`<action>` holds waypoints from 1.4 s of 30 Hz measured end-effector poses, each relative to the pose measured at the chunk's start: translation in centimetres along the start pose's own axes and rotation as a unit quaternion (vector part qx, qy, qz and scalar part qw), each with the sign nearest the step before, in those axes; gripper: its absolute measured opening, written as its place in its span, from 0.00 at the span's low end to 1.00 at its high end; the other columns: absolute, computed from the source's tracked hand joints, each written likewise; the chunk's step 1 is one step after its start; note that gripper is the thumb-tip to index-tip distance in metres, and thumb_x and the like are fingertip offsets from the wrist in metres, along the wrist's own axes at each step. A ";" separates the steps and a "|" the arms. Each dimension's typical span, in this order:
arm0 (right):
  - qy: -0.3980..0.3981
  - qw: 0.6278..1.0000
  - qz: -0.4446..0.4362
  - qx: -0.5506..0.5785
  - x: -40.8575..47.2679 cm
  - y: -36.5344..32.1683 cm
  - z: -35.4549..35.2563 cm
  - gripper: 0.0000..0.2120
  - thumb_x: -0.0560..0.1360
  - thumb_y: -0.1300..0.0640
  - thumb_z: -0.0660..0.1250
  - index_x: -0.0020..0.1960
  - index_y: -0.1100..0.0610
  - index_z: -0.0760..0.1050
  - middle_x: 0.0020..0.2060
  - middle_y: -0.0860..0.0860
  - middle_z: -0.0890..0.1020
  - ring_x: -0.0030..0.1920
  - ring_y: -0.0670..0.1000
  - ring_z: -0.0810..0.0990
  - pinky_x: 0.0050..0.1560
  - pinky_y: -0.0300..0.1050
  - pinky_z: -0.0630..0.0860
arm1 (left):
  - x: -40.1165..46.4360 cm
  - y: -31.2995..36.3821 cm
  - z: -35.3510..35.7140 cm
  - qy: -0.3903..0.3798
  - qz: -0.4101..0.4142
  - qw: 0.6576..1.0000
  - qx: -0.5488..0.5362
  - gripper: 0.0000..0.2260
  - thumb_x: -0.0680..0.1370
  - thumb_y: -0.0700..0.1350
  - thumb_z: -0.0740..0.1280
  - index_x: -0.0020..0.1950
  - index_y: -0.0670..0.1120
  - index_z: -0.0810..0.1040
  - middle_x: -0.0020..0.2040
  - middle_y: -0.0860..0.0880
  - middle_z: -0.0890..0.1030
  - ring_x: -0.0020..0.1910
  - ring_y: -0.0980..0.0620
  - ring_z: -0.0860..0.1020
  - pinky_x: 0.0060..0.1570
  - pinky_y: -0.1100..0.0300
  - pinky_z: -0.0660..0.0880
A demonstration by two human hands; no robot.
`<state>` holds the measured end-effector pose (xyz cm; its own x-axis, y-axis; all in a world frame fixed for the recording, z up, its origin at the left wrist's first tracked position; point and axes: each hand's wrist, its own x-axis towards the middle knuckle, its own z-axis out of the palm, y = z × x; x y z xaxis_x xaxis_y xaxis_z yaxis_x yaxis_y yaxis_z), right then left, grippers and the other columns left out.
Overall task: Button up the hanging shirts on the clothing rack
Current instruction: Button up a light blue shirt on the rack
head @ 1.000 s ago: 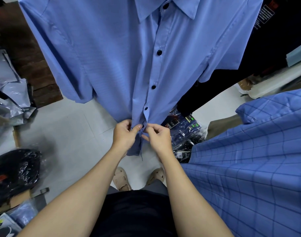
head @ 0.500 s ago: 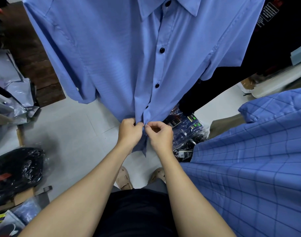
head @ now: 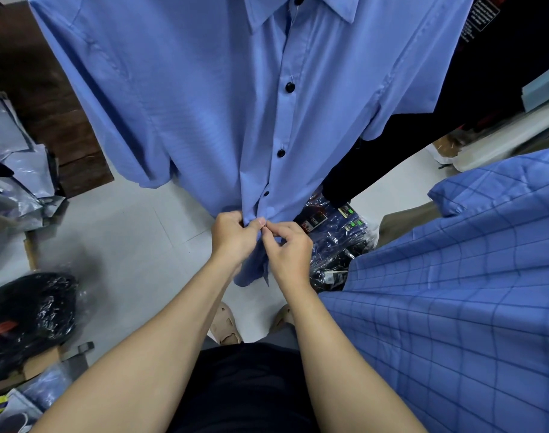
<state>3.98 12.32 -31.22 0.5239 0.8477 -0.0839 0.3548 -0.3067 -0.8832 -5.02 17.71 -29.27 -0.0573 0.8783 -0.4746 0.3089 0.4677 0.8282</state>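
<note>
Blue shirt [head: 204, 104] placket, seemingly pinched two-handed.

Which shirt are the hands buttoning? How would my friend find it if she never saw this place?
Look at the middle of the picture, where the biggest shirt hangs straight ahead. It is the plain blue shirt with dark round buttons down its front, and the left hand and right hand pinch it near the hem. The checked blue shirt beside it has dark grid lines; this one has none.
</note>
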 end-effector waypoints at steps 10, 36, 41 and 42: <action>-0.047 0.959 0.167 0.225 0.2 -0.3 -0.5 0.05 0.75 0.62 0.73 0.50 0.60 0.84 0.43 0.53 0.86 0.42 0.47 0.83 0.49 0.45 0.81 | 1.3 0.0 -1.0 -0.040 -0.024 0.998 -0.036 0.05 0.74 0.39 0.73 0.43 0.36 0.82 0.42 0.39 0.85 0.46 0.41 0.84 0.51 0.46 0.82; -0.134 0.959 0.167 0.186 -5.7 1.9 0.9 0.07 0.76 0.64 0.70 0.52 0.63 0.75 0.46 0.62 0.83 0.44 0.51 0.80 0.47 0.46 0.77 | -3.2 -5.1 -4.6 -0.135 0.049 0.989 -0.017 0.05 0.76 0.49 0.72 0.47 0.48 0.81 0.40 0.56 0.84 0.39 0.63 0.80 0.37 0.69 0.74; -0.155 0.957 0.150 0.192 -7.6 3.2 -1.1 0.08 0.75 0.64 0.72 0.53 0.65 0.77 0.44 0.62 0.83 0.43 0.52 0.80 0.47 0.48 0.77 | -6.0 -6.8 -5.0 -0.108 0.043 0.993 0.013 0.05 0.76 0.46 0.71 0.50 0.50 0.78 0.48 0.51 0.84 0.49 0.52 0.82 0.47 0.56 0.80; -0.163 0.956 0.149 0.194 -8.0 3.5 -1.5 0.08 0.74 0.65 0.72 0.52 0.63 0.77 0.43 0.60 0.83 0.43 0.51 0.81 0.48 0.48 0.78 | -6.6 -7.2 -5.0 -0.097 0.044 0.994 0.010 0.06 0.76 0.45 0.70 0.51 0.48 0.77 0.48 0.50 0.83 0.50 0.50 0.82 0.48 0.53 0.80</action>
<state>2.19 3.80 -32.92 0.2663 0.8567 -0.4418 -0.1191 -0.4256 -0.8970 -11.57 9.03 -30.63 0.1539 0.8790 -0.4514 0.3230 0.3870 0.8637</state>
